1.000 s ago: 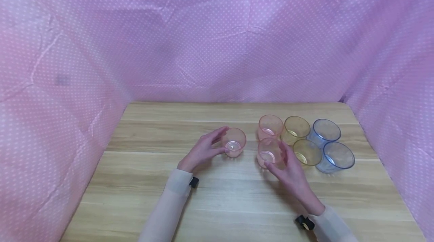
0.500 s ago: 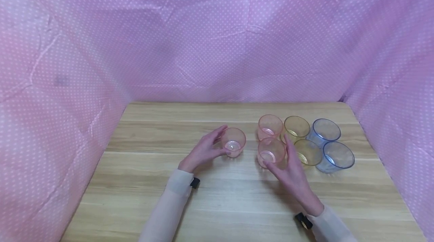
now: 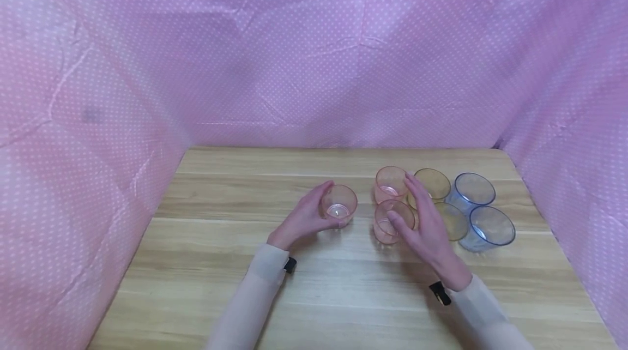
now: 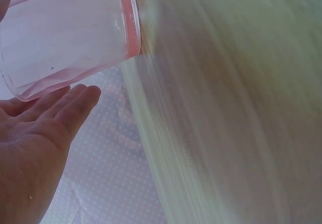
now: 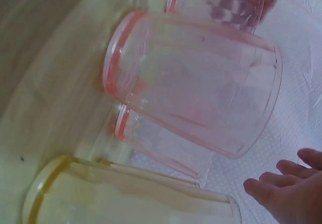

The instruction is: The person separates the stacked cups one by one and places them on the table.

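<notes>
Three clear pink cups stand upright on the wooden table. My left hand [image 3: 305, 218] holds the leftmost pink cup [image 3: 338, 197], thumb at its near side and fingers at its far side. In the left wrist view, straight fingers [image 4: 75, 108] lie along that cup's wall [image 4: 65, 38]. My right hand [image 3: 430, 235] is spread above the front pink cup [image 3: 385, 230], its thumb overlapping the rim in the head view. The right wrist view shows those fingertips [image 5: 254, 186] apart from the front pink cup [image 5: 191, 83]. Behind it stands the back pink cup [image 3: 390, 182].
Right of the pink cups stand two yellow cups, a back one [image 3: 432, 180] and a front one [image 3: 455, 223] partly hidden by my right hand. Farther right are a back blue cup [image 3: 473, 189] and a front blue cup [image 3: 492, 227]. Pink dotted cloth [image 3: 314, 66] surrounds the table [image 3: 221, 197].
My right hand has loosened from the front pink cup, its fingers lifting and reaching farther back. The left hand has shifted slightly right around its cup. The cups stay in place.
</notes>
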Action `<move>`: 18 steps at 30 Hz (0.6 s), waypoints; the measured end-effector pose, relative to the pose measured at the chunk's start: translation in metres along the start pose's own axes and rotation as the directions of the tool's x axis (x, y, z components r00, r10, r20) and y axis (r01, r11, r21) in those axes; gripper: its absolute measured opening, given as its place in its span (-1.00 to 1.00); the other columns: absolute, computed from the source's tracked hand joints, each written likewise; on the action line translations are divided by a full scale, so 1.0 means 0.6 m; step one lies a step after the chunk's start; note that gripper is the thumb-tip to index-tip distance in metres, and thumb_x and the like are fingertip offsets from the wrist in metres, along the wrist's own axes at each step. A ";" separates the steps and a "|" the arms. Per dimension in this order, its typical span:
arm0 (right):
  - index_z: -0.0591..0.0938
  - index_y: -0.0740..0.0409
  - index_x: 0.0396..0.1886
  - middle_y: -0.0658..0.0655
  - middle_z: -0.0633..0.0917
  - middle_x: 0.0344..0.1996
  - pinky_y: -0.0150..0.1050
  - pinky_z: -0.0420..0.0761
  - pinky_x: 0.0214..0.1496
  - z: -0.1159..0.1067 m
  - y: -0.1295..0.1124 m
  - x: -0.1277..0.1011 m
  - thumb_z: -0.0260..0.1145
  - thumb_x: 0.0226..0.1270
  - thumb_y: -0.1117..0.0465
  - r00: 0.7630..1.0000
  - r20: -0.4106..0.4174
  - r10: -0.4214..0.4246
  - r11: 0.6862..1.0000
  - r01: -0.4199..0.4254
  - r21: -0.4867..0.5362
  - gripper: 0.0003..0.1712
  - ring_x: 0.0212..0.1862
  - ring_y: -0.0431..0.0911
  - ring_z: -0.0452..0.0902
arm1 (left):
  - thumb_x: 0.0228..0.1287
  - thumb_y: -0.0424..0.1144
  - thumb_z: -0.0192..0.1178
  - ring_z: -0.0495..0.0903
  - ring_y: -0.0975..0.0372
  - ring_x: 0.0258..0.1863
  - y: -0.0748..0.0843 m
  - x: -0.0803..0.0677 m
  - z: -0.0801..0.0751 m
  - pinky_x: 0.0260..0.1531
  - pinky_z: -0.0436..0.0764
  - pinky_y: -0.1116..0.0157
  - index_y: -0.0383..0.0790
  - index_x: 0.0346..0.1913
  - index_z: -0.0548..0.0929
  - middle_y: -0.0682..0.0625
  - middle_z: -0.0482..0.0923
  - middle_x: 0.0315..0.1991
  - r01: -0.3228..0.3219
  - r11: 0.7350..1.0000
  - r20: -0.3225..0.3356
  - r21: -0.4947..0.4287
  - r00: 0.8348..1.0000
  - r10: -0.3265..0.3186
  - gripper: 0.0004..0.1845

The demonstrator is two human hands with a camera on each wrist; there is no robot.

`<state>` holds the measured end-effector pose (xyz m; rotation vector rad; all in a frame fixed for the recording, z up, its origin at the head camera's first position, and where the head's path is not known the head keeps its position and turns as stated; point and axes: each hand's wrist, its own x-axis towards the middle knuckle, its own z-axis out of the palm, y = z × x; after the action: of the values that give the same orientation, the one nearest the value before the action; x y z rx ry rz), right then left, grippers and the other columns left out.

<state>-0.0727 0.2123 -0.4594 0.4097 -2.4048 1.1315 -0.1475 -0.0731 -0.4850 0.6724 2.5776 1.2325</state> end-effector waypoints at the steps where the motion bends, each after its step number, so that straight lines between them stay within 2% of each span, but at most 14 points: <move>1: 0.30 0.30 0.56 0.22 0.27 0.58 0.26 0.18 0.58 -0.001 0.000 0.002 0.40 0.35 0.11 1.000 0.009 -0.003 1.000 0.003 -0.001 -0.13 0.56 0.29 0.14 | 0.08 0.08 0.59 0.23 -0.02 0.54 0.000 0.001 0.000 0.54 0.25 -0.02 -0.22 0.62 0.18 -0.14 0.26 0.56 -0.003 1.000 0.000 0.001 1.000 0.003 0.14; 7: 0.34 0.34 0.52 0.19 0.25 0.60 0.37 0.21 0.52 -0.006 0.001 0.009 0.40 0.38 0.12 0.997 0.069 0.043 0.999 -0.043 -0.013 -0.18 0.58 0.25 0.11 | 0.10 0.03 0.59 0.33 0.02 0.48 0.003 0.004 0.000 0.52 0.31 0.03 -0.24 0.59 0.23 -0.09 0.38 0.49 -0.021 1.000 -0.004 -0.017 1.000 0.021 0.09; 11: 0.31 0.32 0.55 0.20 0.23 0.60 0.39 0.21 0.51 -0.007 0.002 0.012 0.40 0.39 0.10 0.995 0.083 0.056 0.998 -0.055 -0.012 -0.16 0.58 0.27 0.10 | 0.11 0.02 0.59 0.33 0.04 0.49 0.005 0.009 0.002 0.52 0.30 0.05 -0.26 0.59 0.21 -0.08 0.40 0.48 -0.029 0.999 -0.026 -0.028 0.999 0.028 0.08; 18: 0.29 0.32 0.56 0.19 0.19 0.62 0.43 0.19 0.50 -0.006 0.007 0.013 0.41 0.40 0.09 0.993 0.094 0.067 0.998 -0.065 -0.020 -0.14 0.59 0.27 0.07 | 0.15 -0.03 0.58 0.38 0.02 0.46 0.013 0.035 0.004 0.47 0.39 0.04 -0.25 0.62 0.13 -0.14 0.40 0.48 -0.057 0.996 -0.067 -0.061 0.996 0.053 0.11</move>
<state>-0.0805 0.2170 -0.4560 0.3885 -2.5256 1.1428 -0.1626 -0.0570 -0.4801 0.7066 2.5759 1.3693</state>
